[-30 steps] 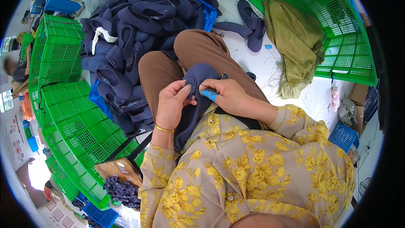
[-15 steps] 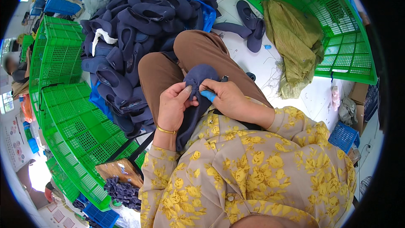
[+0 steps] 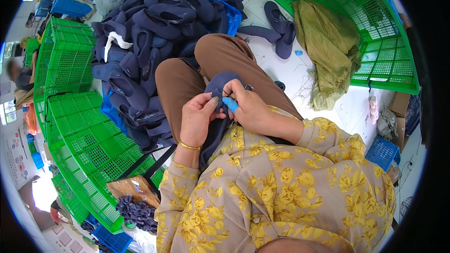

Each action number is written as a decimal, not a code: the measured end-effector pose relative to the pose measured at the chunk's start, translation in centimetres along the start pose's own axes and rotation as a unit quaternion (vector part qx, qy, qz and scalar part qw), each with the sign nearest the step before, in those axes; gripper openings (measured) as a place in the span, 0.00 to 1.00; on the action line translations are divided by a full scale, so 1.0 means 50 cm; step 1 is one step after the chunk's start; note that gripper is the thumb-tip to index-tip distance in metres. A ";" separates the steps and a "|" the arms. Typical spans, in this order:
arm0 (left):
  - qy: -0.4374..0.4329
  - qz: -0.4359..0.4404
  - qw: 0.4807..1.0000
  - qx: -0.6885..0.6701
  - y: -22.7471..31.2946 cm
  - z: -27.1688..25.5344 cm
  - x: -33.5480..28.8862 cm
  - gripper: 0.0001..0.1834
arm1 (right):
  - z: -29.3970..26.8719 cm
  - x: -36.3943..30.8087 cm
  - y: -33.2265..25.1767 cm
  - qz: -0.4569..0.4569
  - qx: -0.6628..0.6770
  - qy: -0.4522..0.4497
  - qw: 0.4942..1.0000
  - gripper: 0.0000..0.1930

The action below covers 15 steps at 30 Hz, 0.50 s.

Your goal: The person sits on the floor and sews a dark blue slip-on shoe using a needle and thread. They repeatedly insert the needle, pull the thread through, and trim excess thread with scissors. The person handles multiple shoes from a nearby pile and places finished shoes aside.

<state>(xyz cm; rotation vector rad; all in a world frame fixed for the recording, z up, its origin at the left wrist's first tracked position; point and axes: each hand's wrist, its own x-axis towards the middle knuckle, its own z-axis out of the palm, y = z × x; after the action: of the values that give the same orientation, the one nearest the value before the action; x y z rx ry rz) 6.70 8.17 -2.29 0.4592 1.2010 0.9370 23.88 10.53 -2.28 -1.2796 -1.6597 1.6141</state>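
Note:
A navy slip-on shoe [image 3: 223, 80] lies across my lap between both hands. My left hand [image 3: 199, 115] is closed, its thumb and forefinger pinching the shoe's fabric edge. Pressed close beside it, my right hand [image 3: 251, 110] has its fingers bent together at the same spot, with a blue wrap [image 3: 230, 104] on its thumb. A small dark piece with a shiny end [image 3: 248, 87] pokes out by the right forefinger; what it belongs to is hidden. The fingertips cover the place where both hands meet on the shoe.
A heap of navy shoes [image 3: 152, 33] lies ahead to the left, with a white strip on it. Green crates [image 3: 89, 136] stand left and far right [image 3: 375, 61]. An olive sack [image 3: 326, 42] and loose shoes [image 3: 280, 30] rest on the floor. Another person [image 3: 21, 77] is at far left.
My right hand has tilted, its forefinger now higher and bent over the shoe. The left hand has shifted slightly right, still pinching the fabric.

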 end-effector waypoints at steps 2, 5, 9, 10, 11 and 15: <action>-0.003 0.003 1.000 0.008 -0.001 -0.001 0.001 0.07 | 0.008 0.006 0.015 -0.057 -0.039 0.023 0.997 0.12; -0.004 0.018 1.000 0.017 -0.002 0.000 0.002 0.07 | 0.000 0.012 0.006 -0.077 -0.062 -0.025 0.995 0.13; -0.001 0.046 0.997 0.054 -0.003 0.009 -0.003 0.07 | -0.020 0.015 -0.008 -0.091 -0.151 -0.032 0.984 0.12; -0.003 0.050 0.998 0.049 -0.005 0.007 -0.004 0.07 | -0.019 0.013 -0.002 -0.127 -0.174 -0.007 0.976 0.11; -0.005 0.053 0.998 0.044 -0.008 0.004 -0.004 0.07 | -0.020 0.013 -0.001 -0.163 -0.197 0.018 0.967 0.10; 0.008 0.066 0.995 0.072 -0.007 0.016 -0.005 0.05 | -0.036 0.011 -0.018 -0.226 -0.294 0.013 0.929 0.10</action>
<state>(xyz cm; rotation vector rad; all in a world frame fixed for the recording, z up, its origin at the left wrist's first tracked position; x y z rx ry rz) 7.57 7.90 -2.12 0.6536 1.2687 0.9722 24.95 12.01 -1.23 -1.0392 -2.3130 0.8478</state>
